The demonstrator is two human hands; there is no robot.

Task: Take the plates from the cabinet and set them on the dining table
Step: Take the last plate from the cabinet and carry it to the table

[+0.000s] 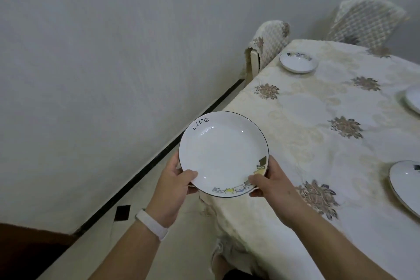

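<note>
Your left hand [175, 179] and right hand [270, 184] each grip the plate [223, 154] rim, thumbs on top; the surface [295, 109] lies ahead-right of them.

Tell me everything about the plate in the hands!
The plate is round, white and shiny like china, with a thin dark rim, the word Life at its far edge and cartoon cats along the near edge. It is empty, about level, by the table corner. The left hand and right hand grip its near rim.
</note>
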